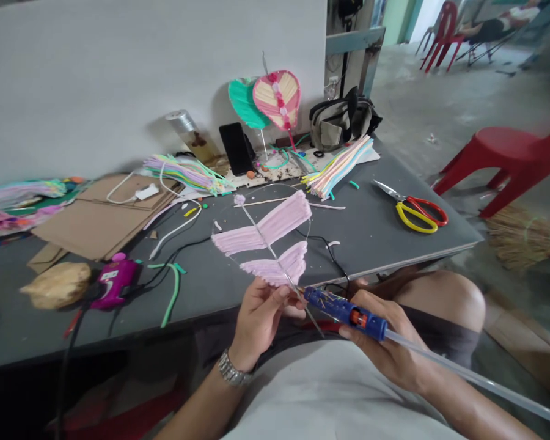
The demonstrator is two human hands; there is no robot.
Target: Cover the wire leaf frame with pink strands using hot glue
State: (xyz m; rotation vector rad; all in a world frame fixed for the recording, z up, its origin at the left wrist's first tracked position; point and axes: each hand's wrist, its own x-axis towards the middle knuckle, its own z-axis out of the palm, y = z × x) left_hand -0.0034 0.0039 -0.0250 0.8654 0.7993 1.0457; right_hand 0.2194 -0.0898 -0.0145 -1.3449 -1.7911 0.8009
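- Your left hand holds the fan frame over the table's near edge.
- The glue gun in your right hand is just right of the frame's stem.
- Scissors lie on the table, right of the frame.
- Cardboard lies to the left, with a second glue gun before it.
- Finished fans stand at the wall behind, with a bag to their right.

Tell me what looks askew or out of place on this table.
The bottle leans tilted against the wall rather than standing. Pipe-cleaner scraps lie strewn over the table, and the scissors lie open near its edge.
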